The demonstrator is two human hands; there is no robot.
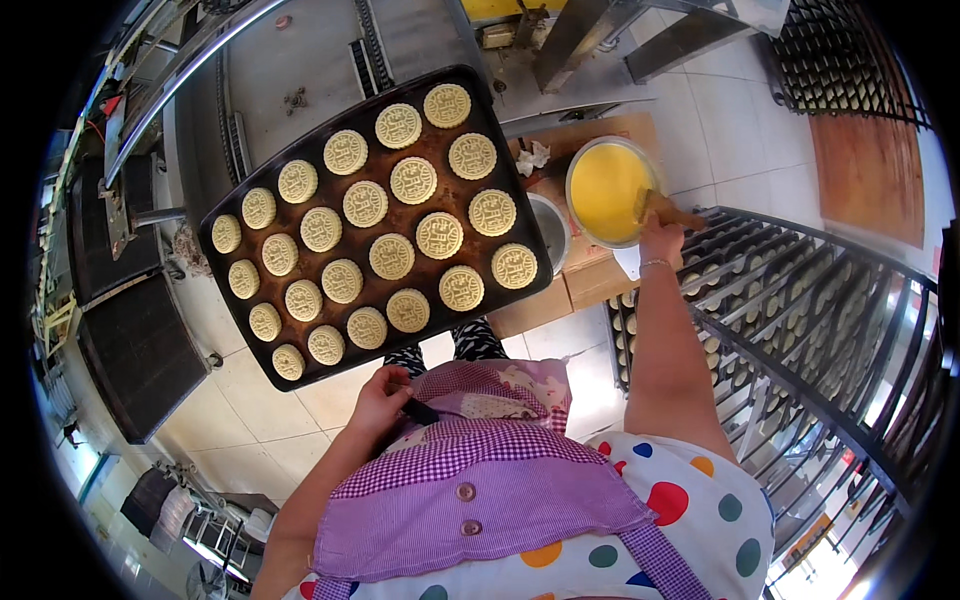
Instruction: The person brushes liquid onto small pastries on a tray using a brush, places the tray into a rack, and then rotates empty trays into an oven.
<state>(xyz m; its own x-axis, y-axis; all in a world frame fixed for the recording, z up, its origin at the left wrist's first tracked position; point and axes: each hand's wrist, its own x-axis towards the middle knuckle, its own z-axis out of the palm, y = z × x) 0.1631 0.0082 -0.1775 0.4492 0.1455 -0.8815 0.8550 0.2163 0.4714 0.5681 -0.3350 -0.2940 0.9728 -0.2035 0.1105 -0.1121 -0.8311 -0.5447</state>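
My right hand (661,244) is closed on the wooden handle of a pastry brush (643,206). The brush's bristles dip into yellow liquid (606,187), which looks like egg wash, near the right side of a round metal bowl (577,222). My left hand (383,400) is curled in front of my apron, just below the near edge of a dark baking tray (215,275). A small black object (420,411) sticks out beside its fingers; what it is I cannot make out. Rows of round, pale, stamped mooncakes (391,256) cover the tray.
Beneath the tray is a metal machine with chains (300,50). A second metal container (549,225) stands partly hidden beside the bowl, on cardboard (585,275). Crumpled white paper (533,158) lies nearby. At right is a rack (800,300) loaded with mooncakes; dark trays (140,350) stand at left.
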